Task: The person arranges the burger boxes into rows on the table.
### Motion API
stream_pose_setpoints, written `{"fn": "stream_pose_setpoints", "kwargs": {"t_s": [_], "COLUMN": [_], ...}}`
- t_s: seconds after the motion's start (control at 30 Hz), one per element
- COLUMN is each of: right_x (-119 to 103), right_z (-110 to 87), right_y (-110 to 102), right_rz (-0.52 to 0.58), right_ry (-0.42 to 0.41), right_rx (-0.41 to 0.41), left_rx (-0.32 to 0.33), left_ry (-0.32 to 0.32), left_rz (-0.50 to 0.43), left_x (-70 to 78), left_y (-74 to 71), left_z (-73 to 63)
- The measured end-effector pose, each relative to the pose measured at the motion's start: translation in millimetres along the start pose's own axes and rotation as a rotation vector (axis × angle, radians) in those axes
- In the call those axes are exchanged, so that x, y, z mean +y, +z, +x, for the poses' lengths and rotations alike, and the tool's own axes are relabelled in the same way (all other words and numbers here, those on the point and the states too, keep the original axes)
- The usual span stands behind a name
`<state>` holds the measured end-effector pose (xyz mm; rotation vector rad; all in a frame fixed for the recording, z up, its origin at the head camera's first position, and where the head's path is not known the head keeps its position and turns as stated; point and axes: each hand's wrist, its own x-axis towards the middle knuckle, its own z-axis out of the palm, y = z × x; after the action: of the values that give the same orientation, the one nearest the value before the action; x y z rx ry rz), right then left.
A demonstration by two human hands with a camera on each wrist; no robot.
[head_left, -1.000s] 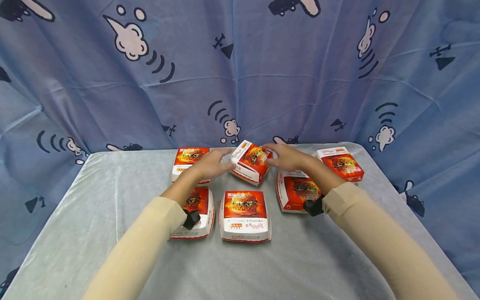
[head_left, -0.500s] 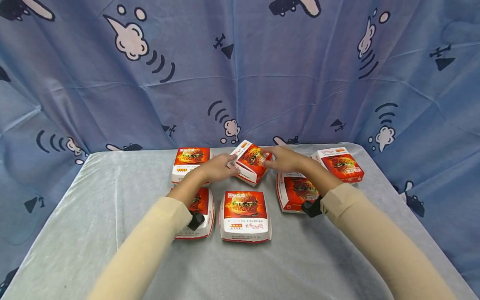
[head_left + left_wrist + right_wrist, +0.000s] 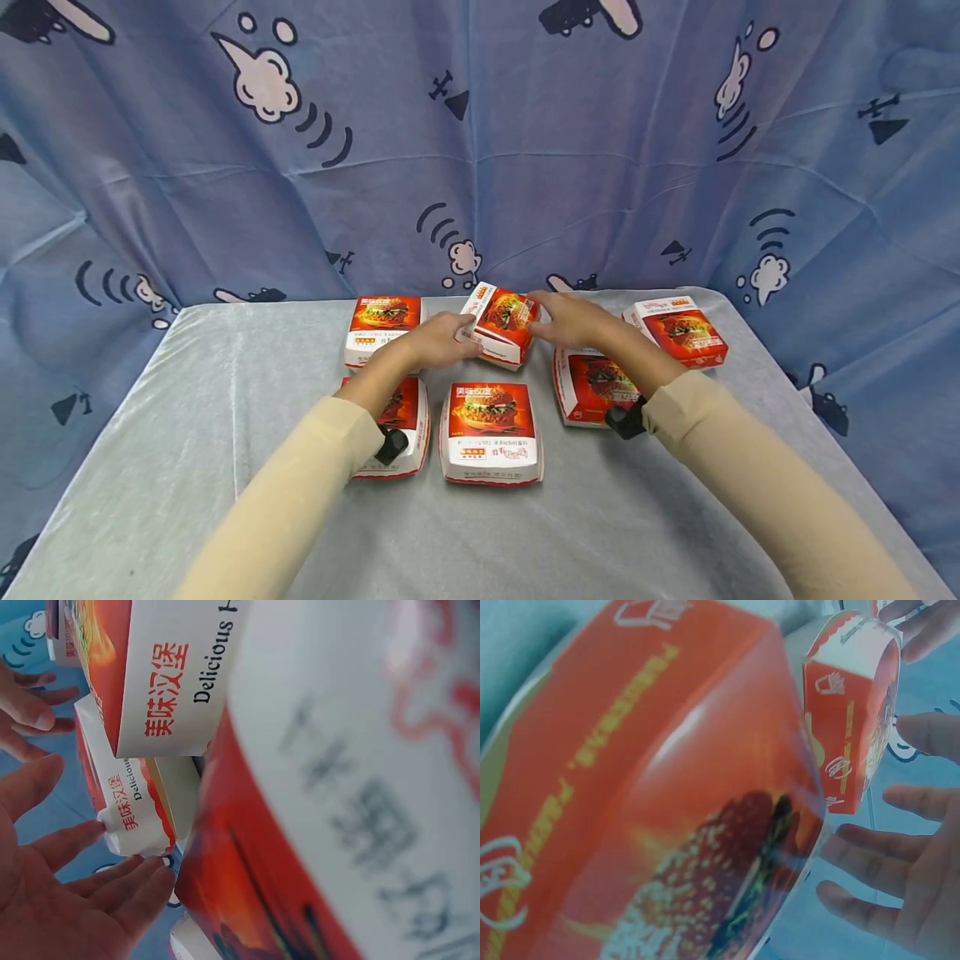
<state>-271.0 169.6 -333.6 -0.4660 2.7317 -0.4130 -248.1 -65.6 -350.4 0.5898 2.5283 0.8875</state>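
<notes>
On grey cloth (image 3: 585, 533), the far middle box (image 3: 507, 315) sits straighter.

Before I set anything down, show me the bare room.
Bare tablecloth lies left of the two leftmost boxes, and between the sleeves, nearer than the front middle box. Crowded: around the angled box, hemmed by hands and other boxes.

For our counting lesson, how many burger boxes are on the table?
6: rear left box, rear middle box, rear right box, front left box, front middle box, front right box. Others may be hidden.
</notes>
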Motion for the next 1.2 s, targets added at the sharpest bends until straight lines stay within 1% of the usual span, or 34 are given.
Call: {"fn": "stream_pose_setpoints", "kwargs": {"t_s": [0.13,0.27,0.5,0.7,0.83,0.9,1.03,1.13,1.2], "right_x": [-2.6,-4.4,-7.0,-7.8,-9.2,-9.6,-10.0,-10.1,-10.0], "right_z": [-1.2,0.6,4.3,6.2,5.6,5.6,6.8,7.5,7.8], "right_y": [1.2,3.9,6.9,7.8,7.7,7.7,8.4,8.8,8.8], "right_rz": [0.016,0.037,0.028,0.035,0.044,0.055,0.072,0.078,0.086], "right_ry": [-0.014,-0.034,-0.037,-0.065,-0.090,-0.090,-0.097,-0.120,-0.136], "right_rx": [-0.029,-0.058,-0.117,-0.128,-0.126,-0.124,-0.110,-0.102,-0.099], "left_rx": [0.005,0.002,0.003,-0.008,-0.015,-0.017,0.012,0.055,0.069], "left_ry": [0.024,0.035,0.082,0.082,0.104,0.111,0.105,0.104,0.094], "left_rz": [0.030,0.053,0.087,0.075,0.079,0.079,0.056,0.065,0.075], "left_x": [0.2,1.4,4.4,9.6,12.2,12.9,12.5,11.1,10.3], "left_y": [1.7,4.2,7.1,7.9,8.6,8.4,7.0,6.0,5.4], "left_z": [-0.6,-1.0,-2.2,-4.5,-5.5,-5.5,-5.4,-5.0,-5.1]}}
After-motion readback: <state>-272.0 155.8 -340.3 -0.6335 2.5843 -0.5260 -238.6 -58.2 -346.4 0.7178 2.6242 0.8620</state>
